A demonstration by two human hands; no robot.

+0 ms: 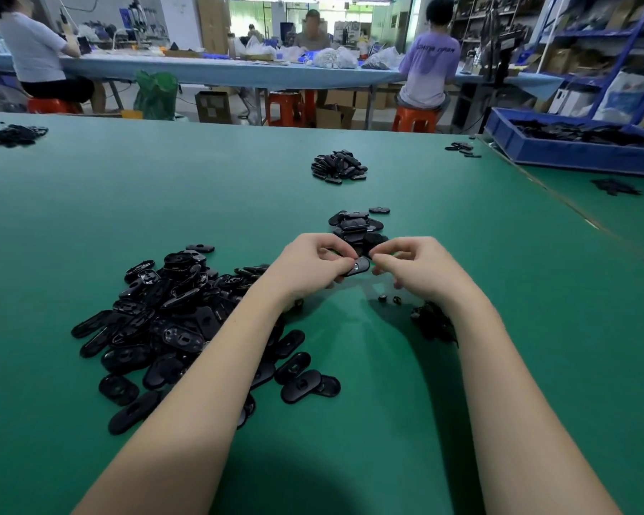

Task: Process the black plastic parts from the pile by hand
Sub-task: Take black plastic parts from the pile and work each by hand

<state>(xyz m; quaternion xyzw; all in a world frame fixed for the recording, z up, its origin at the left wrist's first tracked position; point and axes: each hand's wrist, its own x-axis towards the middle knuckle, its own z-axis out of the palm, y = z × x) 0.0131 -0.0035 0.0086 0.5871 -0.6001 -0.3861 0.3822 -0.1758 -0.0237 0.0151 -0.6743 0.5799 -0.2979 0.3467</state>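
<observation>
A big pile of black oval plastic parts [172, 317] lies on the green table [164, 187] at my left. One black oval part [358, 266] is held above the table between both hands. My left hand [311, 265] grips its left end with curled fingers. My right hand [417, 267] pinches its right end with fingertips. Just behind the hands sits a small heap of black parts [357, 226]. Under my right wrist lies a clump of small black scraps [434, 321], with two tiny black bits [389, 299] beside it.
A further heap of black parts [339, 167] lies mid-table, another at the far left [10, 134]. A blue bin [573, 150] with black parts stands at the back right. People sit on orange stools at a long table behind.
</observation>
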